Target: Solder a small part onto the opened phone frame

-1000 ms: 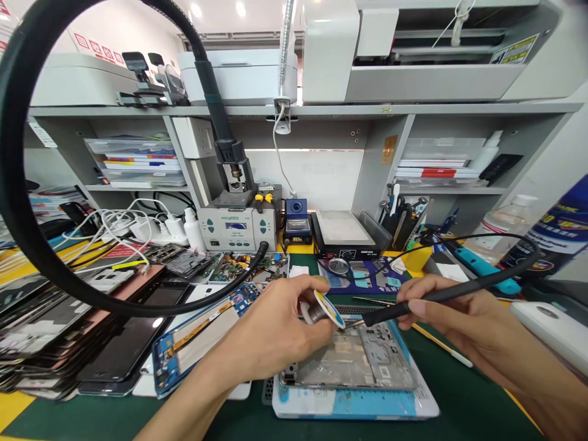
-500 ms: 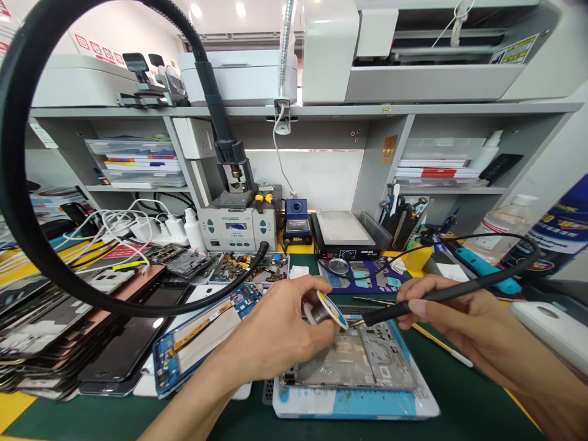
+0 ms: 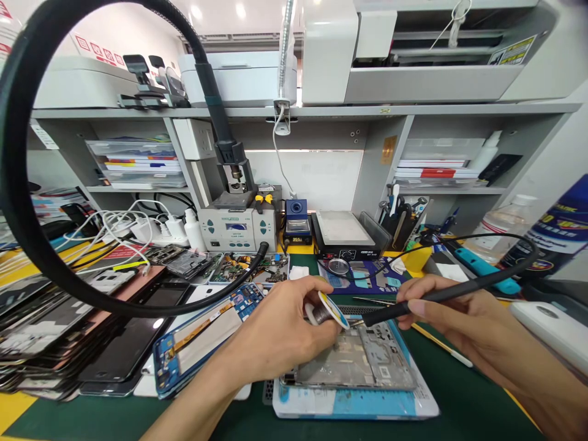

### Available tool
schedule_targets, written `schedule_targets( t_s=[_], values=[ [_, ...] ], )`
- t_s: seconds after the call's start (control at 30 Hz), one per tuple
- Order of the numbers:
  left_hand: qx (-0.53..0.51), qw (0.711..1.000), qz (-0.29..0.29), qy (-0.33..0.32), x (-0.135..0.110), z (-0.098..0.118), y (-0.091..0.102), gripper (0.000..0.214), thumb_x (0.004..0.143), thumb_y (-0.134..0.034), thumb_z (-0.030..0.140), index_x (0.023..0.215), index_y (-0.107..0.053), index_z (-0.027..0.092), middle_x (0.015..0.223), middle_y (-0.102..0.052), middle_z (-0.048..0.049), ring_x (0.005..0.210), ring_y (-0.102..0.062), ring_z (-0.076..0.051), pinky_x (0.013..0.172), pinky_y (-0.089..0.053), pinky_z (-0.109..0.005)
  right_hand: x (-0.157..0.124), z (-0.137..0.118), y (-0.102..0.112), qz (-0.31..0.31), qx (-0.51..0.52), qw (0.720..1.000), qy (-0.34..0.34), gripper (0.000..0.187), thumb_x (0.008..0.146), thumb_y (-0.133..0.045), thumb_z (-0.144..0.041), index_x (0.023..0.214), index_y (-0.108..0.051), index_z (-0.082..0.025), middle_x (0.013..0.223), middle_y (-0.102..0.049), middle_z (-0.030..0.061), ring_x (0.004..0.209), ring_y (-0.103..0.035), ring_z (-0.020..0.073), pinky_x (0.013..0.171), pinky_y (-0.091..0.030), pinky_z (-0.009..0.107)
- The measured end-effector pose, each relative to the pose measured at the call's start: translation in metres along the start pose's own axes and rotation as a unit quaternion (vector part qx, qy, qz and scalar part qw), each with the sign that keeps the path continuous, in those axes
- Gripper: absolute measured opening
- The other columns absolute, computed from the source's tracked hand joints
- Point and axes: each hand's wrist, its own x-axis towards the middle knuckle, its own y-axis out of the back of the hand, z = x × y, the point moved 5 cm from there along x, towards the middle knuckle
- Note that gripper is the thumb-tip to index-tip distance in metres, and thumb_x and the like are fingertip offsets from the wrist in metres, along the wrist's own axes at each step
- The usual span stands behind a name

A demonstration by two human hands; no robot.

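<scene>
My left hand (image 3: 280, 327) is closed around a small spool of solder wire (image 3: 327, 310), held just above an opened phone frame (image 3: 353, 361). My right hand (image 3: 452, 315) pinches a black soldering iron (image 3: 413, 304) like a pen. Its tip points left and down, close to the spool, over the top edge of the phone frame. The frame lies on a white and blue mat (image 3: 353, 404) on the green bench mat (image 3: 463, 392).
A thick black hose (image 3: 18, 202) loops from the hot-air station (image 3: 236, 228) across the left. Stacked phone screens (image 3: 59, 331) and a blue phone frame (image 3: 197, 340) lie left. A hot plate (image 3: 345, 236), tool cup (image 3: 404, 220) and bottles (image 3: 551, 236) stand behind and right.
The spool in my left hand has shifted slightly to the right, closer to the iron's tip. My right hand and the iron have stayed almost still.
</scene>
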Motion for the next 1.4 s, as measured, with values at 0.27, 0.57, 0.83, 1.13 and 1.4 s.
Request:
schedule_targets(
  t_s=[0.27, 0.57, 0.83, 1.13, 1.4],
  values=[
    [0.004, 0.999, 0.038, -0.013, 0.000, 0.000, 0.007, 0.037, 0.086, -0.068, 0.032, 0.121, -0.067, 0.023, 0.105, -0.071, -0.0028, 0.087, -0.066, -0.020, 0.071, -0.048, -0.028, 0.000, -0.006, 0.002, -0.013, -0.002, 1.000, 0.029, 0.018, 0.074, -0.090, -0.037, 0.082, -0.081, -0.024, 0.087, -0.076, 0.0033, 0.075, -0.072, 0.0217, 0.069, -0.062, 0.028],
    [0.000, 0.999, 0.040, -0.010, -0.001, 0.004, 0.011, 0.028, 0.087, -0.068, 0.029, 0.115, -0.067, 0.024, 0.097, -0.070, -0.0008, 0.101, -0.068, -0.024, 0.080, -0.048, -0.031, 0.006, -0.005, 0.004, -0.053, -0.015, 0.998, 0.017, 0.020, 0.079, -0.087, -0.039, 0.083, -0.078, -0.021, 0.091, -0.070, 0.0024, 0.078, -0.071, 0.0219, 0.076, -0.061, 0.032],
    [0.007, 0.999, 0.050, 0.002, -0.001, 0.003, 0.013, 0.031, 0.087, -0.068, 0.028, 0.117, -0.066, 0.025, 0.097, -0.069, 0.0004, 0.100, -0.068, -0.024, 0.081, -0.048, -0.032, 0.004, -0.004, 0.002, -0.043, 0.029, 0.999, -0.010, 0.020, 0.077, -0.089, -0.037, 0.082, -0.079, -0.021, 0.085, -0.072, 0.0015, 0.078, -0.072, 0.0201, 0.075, -0.060, 0.028],
    [0.007, 0.999, 0.044, -0.018, -0.002, 0.004, 0.014, 0.028, 0.087, -0.067, 0.026, 0.116, -0.067, 0.025, 0.104, -0.074, -0.0001, 0.092, -0.066, -0.021, 0.073, -0.044, -0.029, 0.007, -0.001, 0.002, -0.036, 0.041, 0.998, -0.013, 0.021, 0.077, -0.090, -0.036, 0.083, -0.079, -0.020, 0.084, -0.074, 0.0024, 0.075, -0.071, 0.0191, 0.073, -0.062, 0.028],
    [-0.003, 0.999, 0.042, -0.005, -0.002, 0.006, 0.012, 0.029, 0.087, -0.069, 0.028, 0.115, -0.068, 0.024, 0.103, -0.074, -0.0014, 0.099, -0.068, -0.023, 0.076, -0.046, -0.030, 0.011, 0.001, 0.001, -0.004, 0.026, 1.000, -0.007, 0.026, 0.078, -0.089, -0.042, 0.083, -0.077, -0.019, 0.078, -0.077, 0.0036, 0.070, -0.072, 0.0190, 0.069, -0.065, 0.029]
  ],
)
